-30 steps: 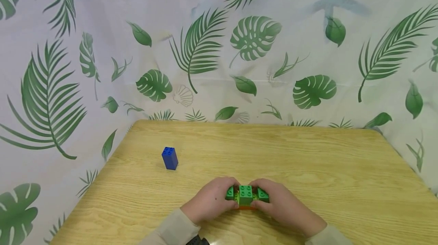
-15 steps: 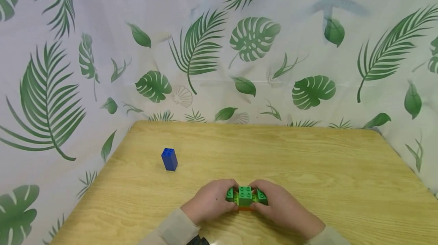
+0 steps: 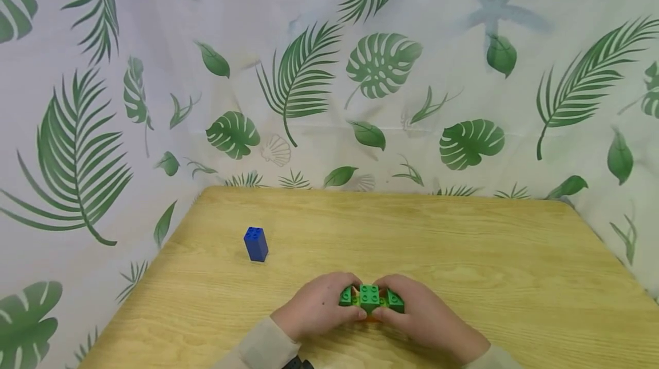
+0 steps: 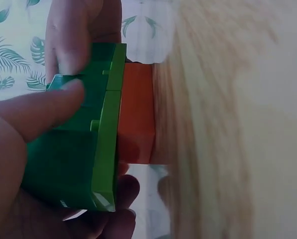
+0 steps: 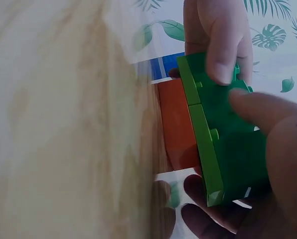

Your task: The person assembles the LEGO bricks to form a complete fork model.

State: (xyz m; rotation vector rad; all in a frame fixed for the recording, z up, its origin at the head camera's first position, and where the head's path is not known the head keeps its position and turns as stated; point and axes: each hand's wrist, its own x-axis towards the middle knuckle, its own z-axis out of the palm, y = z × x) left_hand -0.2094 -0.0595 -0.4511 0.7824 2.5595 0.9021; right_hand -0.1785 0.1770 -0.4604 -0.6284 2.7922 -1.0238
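Head view is where the lead inspector begins: "State of the hands?"

"Both are pinching," the second inspector replies. "The left hand [image 3: 321, 306] and the right hand [image 3: 424, 314] grip one brick assembly [image 3: 369, 301] from opposite ends, thumbs on its near side, fingers curled round behind."

"Its position?"

"Between the hands, at the near middle of the table [image 3: 437, 231]. Whether its base bears on the tabletop or sits just above is not certain."

"Work done?"

"Three levels appear joined. On top, a middle green brick [image 3: 369, 290] stands between a left end piece [image 3: 345, 297] and a right end piece [image 3: 395, 300]. The left wrist view shows a light green layer [image 4: 107, 129] beneath, with one seam, and an orange brick [image 4: 137, 112] below, spanning that seam. No gap is noted there; the stacking is judged well advanced."

"Work left?"

"A firm fit cannot be confirmed, since the fingers hide part of the ends. One blue block [image 3: 255, 245] stands upright and unattached, well apart, beyond the left hand. Whether it belongs to the build cannot be told."

"Surroundings?"

"A leaf-print cloth [image 3: 319, 3] hangs behind the table."
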